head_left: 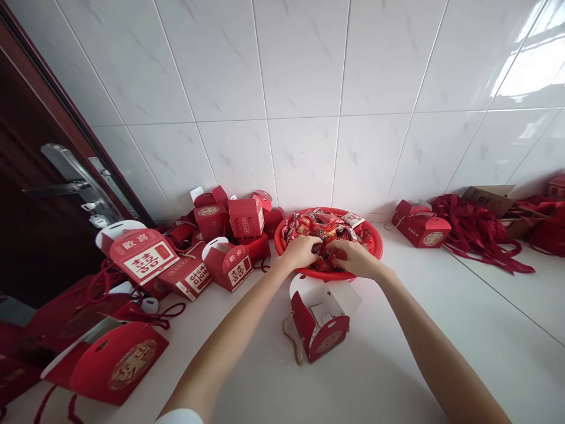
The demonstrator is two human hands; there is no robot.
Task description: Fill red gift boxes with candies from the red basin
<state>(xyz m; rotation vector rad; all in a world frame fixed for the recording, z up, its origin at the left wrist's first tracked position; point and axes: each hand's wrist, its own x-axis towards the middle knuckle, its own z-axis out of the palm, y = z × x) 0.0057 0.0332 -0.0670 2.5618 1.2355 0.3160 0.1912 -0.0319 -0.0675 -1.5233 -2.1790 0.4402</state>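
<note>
Both hands, left [303, 252] and right [353, 259], are in the near part of the red basin [376, 244], fingers curled among the wrapped sweets [324, 217]; how tightly each grip closes, and whether it has hold of any, I cannot tell. The sweets are heaped close to the basin's rim, so digging or lifting too large a handful could push some over the side. An open box [327, 346] stands on the bench [260, 388] just on the near side of the basin, its raised flaps close under the wrists; a low wrist could knock it askew, since it looks light. Its cord loop [291, 344] lies loose and might snag. Left of the basin, piled boxes [210, 219] lean unevenly, and a swinging left elbow could topple the nearest.
</note>
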